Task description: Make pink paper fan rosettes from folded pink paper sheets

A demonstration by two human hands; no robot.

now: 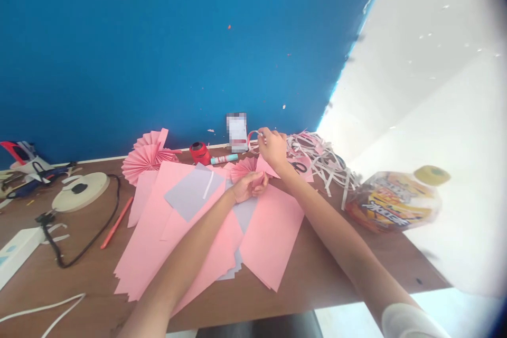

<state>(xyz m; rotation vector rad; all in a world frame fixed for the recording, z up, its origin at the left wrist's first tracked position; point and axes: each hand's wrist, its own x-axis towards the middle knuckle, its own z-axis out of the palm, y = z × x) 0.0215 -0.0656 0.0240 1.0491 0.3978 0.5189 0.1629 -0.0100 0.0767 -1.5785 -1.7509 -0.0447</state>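
My left hand (249,186) is closed on a small pleated pink paper fan (242,168) that lies on the pink sheets. My right hand (272,147) is raised just behind it, fingers pinched on a thin pink and white paper strip (253,137) that curls up from the fan. Several pink paper sheets (269,232) and a grey sheet (193,191) are spread on the brown table (317,280) under my forearms.
Finished pink fans (147,157) lean at the blue wall. A red tape roll (200,153) and glue stick (224,159) lie near them. Cut paper strips (325,161) and scissors (299,167) are right, a plastic jar (394,200) beyond. A black cable (87,237), orange pencil (116,222) and glue gun (24,166) lie left.
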